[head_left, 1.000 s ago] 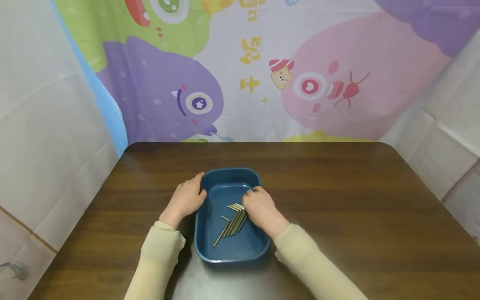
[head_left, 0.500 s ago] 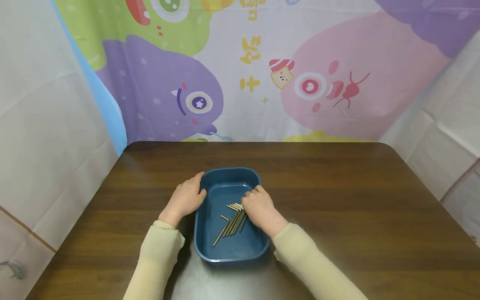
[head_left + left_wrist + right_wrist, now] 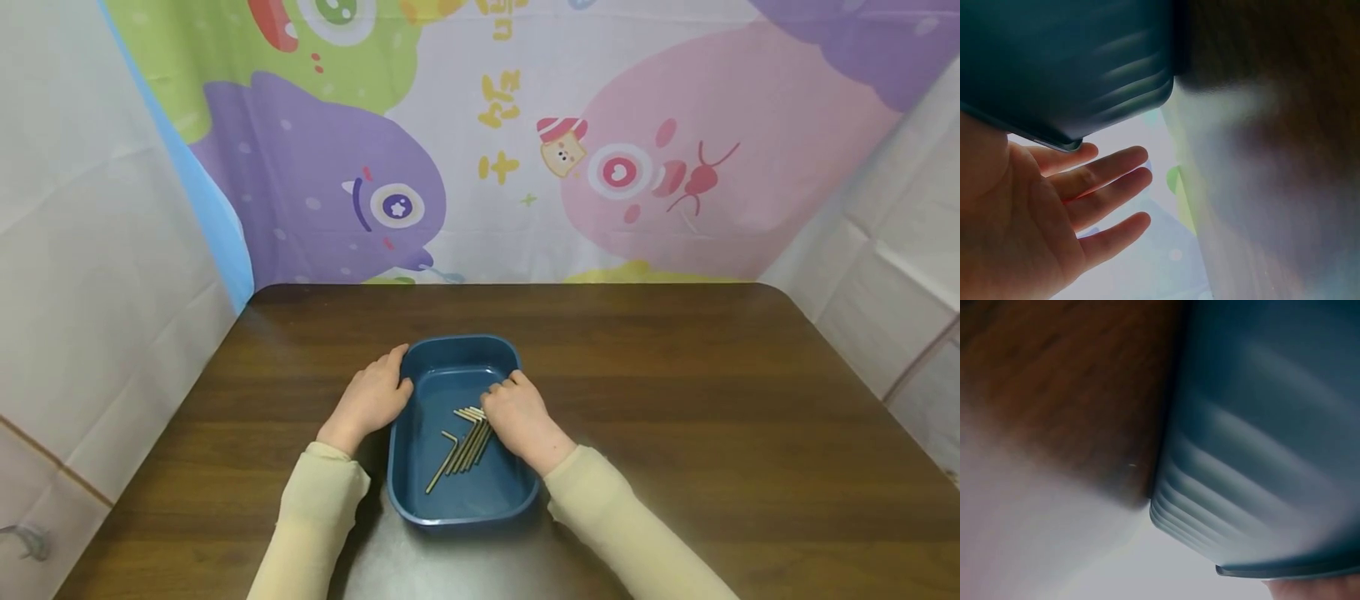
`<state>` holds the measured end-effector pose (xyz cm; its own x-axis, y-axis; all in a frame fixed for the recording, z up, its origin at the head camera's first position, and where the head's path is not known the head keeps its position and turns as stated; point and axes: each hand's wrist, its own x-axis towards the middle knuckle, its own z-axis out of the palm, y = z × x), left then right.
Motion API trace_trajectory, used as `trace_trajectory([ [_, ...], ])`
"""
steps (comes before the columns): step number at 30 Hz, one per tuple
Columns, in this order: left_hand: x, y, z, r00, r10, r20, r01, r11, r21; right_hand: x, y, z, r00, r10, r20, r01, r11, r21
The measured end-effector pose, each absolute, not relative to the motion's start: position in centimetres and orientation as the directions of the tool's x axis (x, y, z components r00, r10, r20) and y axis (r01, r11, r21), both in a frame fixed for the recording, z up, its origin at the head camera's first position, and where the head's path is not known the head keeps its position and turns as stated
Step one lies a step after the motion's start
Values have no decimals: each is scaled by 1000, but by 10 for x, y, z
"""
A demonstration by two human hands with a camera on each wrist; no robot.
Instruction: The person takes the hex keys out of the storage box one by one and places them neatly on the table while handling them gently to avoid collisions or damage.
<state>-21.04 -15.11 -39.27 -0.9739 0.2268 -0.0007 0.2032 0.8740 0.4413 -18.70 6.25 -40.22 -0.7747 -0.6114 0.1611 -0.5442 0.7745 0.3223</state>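
Note:
A blue rectangular tray stands on the table with several brass-coloured hex keys inside. Most of the keys lie side by side, their short bent ends towards the top; one sits slightly apart at the left. My left hand rests at the tray's left rim, thumb over the edge. In the left wrist view its fingers are spread and fairly straight outside the wall. My right hand reaches over the right rim, fingers curled at the rightmost hex key, whose upper end they hide.
The dark brown wooden table extends around the tray. A cartoon-printed curtain hangs behind its far edge, with pale walls at both sides. Ribbed outer sides of the tray fill much of both wrist views.
My right hand has shifted slightly left, and the rightmost hex key has moved a little beside the others. The left hand and tray stay in place.

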Motion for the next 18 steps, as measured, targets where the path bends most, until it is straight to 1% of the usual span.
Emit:
trace_trajectory([
  [6,-211,-150,-392,-975,224,-8,198,878,435,-188,63,-401,-780,-609,141,-560,781,278],
  [10,-211,-150,-392,-976,216,-10,192,885,425,-189,64,-401,-768,-619,164,-572,778,258],
  [18,-209,-149,-391,-978,208,-18,181,885,429,-188,65,-402,-744,-634,212,-578,769,271],
])
